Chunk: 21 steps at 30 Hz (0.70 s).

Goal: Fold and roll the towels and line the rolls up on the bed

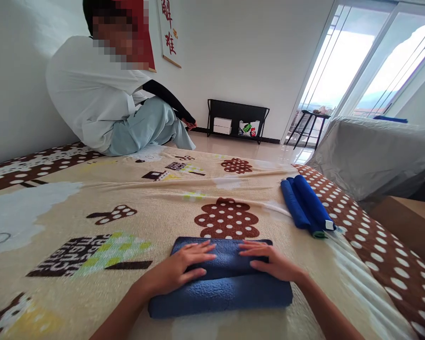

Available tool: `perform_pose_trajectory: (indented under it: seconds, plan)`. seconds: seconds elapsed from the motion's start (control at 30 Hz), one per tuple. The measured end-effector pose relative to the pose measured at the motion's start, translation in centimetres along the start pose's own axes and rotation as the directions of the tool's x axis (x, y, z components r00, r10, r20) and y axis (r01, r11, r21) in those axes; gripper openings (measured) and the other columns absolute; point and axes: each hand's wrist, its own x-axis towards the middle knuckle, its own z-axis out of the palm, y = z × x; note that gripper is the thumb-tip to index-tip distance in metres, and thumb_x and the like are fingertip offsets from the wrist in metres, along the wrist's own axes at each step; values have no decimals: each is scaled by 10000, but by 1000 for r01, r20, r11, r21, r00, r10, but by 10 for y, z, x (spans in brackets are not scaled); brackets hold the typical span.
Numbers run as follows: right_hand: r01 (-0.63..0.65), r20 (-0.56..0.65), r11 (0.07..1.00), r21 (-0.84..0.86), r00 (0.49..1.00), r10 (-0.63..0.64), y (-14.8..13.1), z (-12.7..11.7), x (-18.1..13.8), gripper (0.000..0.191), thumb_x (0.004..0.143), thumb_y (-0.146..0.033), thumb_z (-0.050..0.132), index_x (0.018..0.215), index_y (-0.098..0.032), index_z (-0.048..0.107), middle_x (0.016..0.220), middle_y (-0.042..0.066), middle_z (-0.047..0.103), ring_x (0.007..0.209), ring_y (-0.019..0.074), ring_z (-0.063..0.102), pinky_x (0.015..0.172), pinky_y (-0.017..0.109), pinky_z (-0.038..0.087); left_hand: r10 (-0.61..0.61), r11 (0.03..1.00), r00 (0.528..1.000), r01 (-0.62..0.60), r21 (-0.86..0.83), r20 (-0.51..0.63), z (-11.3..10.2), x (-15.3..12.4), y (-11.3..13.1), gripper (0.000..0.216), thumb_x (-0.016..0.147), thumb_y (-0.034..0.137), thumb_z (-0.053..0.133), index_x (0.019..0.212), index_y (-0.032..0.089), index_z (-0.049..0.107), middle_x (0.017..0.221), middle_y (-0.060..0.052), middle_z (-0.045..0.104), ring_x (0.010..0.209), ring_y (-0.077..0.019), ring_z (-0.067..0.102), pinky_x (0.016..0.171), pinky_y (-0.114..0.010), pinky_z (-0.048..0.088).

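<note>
A folded blue towel [230, 290] lies on a beige patterned blanket [127, 236] just in front of me. My left hand [184, 267] rests flat on the towel's left part, fingers stretched out and spread. My right hand [269, 262] lies flat on its right part, fingers extended toward the left hand. Neither hand holds anything. Farther right on the blanket lie rolled blue towels [306, 205], side by side, apart from my hands.
Another person in white top and pale trousers [106, 108] sits at the blanket's far left edge by the wall. A grey covered sofa [375, 151] stands right. A low black rack [237, 120] is against the far wall, glass doors beyond.
</note>
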Motion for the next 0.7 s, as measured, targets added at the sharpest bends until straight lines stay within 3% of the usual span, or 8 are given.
perform_pose_trajectory:
  seconds: [0.03,0.1,0.23,0.33,0.43,0.5,0.6,0.7]
  plan:
    - [15,95,999,46,995,-19,-4,0,2,376,974,-489,527,1326,-383,606,1431,-4,562,1410,214,421,1163,444,341,18,1000,998,-16,-25,68,0,2,2,452,986,423,479,1435,437,439,1555,20,408,1466,-222,337,1192,-456,305]
    - [-17,179,997,74,984,3,-1,-2,0,369,992,-483,494,1340,-399,586,1498,-15,479,1467,230,314,1203,512,238,-9,1000,996,11,-23,93,1,2,-6,441,990,419,469,1427,467,428,1572,34,356,1474,-240,308,1196,-494,282]
    - [-164,17,985,-47,986,165,31,-8,-29,387,993,-508,475,1346,-391,581,1516,7,446,1475,260,293,1204,578,176,-126,989,992,126,78,-6,0,-21,-52,420,986,364,461,1396,453,481,1550,23,382,1452,-246,354,1184,-511,291]
    - [-255,-147,953,-161,961,233,49,-8,-64,406,1011,-487,434,1365,-350,576,1511,41,454,1454,270,339,1173,578,255,-153,962,958,200,184,-242,3,-59,-73,401,947,268,461,1296,392,615,1432,13,556,1350,-225,511,1123,-436,403]
    - [-321,-377,896,-306,905,196,37,2,-96,387,1032,-412,387,1342,-323,602,1499,57,475,1414,263,414,1127,537,344,-54,924,821,257,284,-568,18,-97,-52,396,917,247,481,1268,337,643,1347,10,645,1268,-206,587,1056,-355,466]
    - [-284,-427,857,-429,900,84,15,16,-110,384,1020,-364,431,1379,-323,563,1498,47,479,1389,238,451,1106,463,377,59,912,772,216,349,-632,33,-112,-19,459,893,212,507,1334,316,583,1379,0,618,1294,-206,555,1060,-334,451]
    - [-88,-282,776,-625,952,-119,-16,39,-116,516,956,-316,552,1463,-305,458,1486,28,495,1348,209,501,1076,363,388,187,872,808,125,473,-559,57,-114,24,560,851,133,505,1388,288,529,1406,-10,590,1323,-200,516,1115,-329,369]
    - [-7,-217,713,-702,954,-205,-26,58,-108,583,901,-232,564,1470,-262,443,1442,29,547,1299,210,549,1038,348,389,189,826,827,158,541,-529,75,-101,34,566,829,105,476,1375,241,541,1386,-30,603,1279,-194,545,1135,-333,303]
